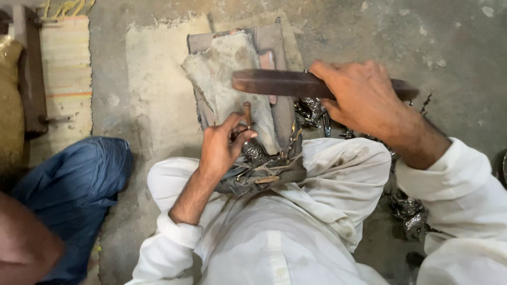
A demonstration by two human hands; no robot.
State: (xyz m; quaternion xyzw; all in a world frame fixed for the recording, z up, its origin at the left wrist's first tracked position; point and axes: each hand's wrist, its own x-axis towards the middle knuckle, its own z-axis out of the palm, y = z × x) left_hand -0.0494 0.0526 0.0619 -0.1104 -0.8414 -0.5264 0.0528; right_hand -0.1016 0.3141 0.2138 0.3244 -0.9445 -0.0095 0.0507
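Observation:
My right hand grips a long dark wooden bat, held level above a small work block draped with a worn grey cloth. My left hand pinches a short brown punch upright on the cloth, just below the bat. Thin shiny metal pieces lie under my left fingers at the block's near edge. White sleeves and a white garment cover my arms and lap.
More shiny metal scraps lie on the floor by my right arm and behind the block. A pale mat covers the concrete floor. Another person's blue-clad leg sits at left beside a striped mat.

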